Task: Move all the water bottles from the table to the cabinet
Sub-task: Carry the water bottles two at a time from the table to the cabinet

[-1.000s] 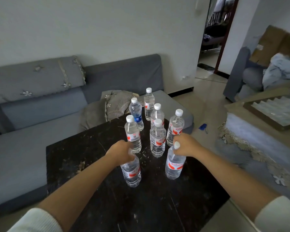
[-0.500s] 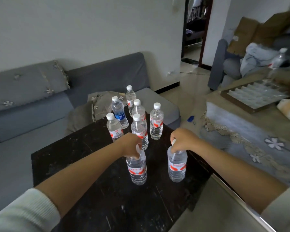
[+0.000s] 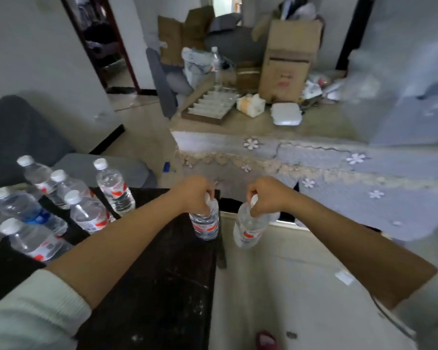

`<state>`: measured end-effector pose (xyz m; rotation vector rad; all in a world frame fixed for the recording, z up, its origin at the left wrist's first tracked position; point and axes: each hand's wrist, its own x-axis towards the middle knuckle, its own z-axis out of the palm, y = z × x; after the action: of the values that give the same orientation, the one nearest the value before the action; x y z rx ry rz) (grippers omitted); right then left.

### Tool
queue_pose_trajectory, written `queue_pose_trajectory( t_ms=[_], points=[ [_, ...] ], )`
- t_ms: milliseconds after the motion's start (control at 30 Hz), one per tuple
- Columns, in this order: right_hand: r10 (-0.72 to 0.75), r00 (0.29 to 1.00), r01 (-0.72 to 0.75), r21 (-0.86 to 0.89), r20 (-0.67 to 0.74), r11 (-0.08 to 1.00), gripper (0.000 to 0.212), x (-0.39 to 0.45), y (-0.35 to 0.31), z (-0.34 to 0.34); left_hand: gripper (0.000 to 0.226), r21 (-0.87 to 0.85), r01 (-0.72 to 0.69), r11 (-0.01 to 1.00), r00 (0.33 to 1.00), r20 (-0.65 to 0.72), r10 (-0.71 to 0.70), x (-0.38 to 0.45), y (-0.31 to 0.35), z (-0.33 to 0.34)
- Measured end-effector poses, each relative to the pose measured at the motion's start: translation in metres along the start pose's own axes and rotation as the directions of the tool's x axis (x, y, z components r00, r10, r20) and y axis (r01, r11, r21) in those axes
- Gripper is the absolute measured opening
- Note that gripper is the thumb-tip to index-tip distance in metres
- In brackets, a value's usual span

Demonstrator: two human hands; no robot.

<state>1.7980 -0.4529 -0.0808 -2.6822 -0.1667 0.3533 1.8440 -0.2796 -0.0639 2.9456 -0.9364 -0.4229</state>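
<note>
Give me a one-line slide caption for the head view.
Left hand and right hand each grip a water bottle by the neck, six more bottles standing on the dark table.

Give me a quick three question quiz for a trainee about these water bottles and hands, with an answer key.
1. How many bottles stand on the table, unheld?
2. True or false: the right hand is empty.
3. The left bottle is held by: A its base, B its neck, C its label.

Key: 1. Six, among them the blue-label bottle. 2. False; it holds the right bottle by the top. 3. B; the left hand has its grip at the neck.
</note>
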Motion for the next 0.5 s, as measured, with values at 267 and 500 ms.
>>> queue_pose_trajectory(
  t_ms=[267,500],
  points=[
    [0.488,0.863,-0.483,0.073,-0.132,0.873,0.033,-0.152,0.077,0.01,0.029,0.015,-0.454,0.891,0.882,0.152,0.447,0.028,0.138,0.024],
    [0.786,0.553,-0.766,0.202,-0.279,0.61,0.036,-0.323,0.096,0.033,0.029,0.0,-0.784,0.621,0.605,0.228,0.763,-0.016,0.295,0.054]
  ],
)
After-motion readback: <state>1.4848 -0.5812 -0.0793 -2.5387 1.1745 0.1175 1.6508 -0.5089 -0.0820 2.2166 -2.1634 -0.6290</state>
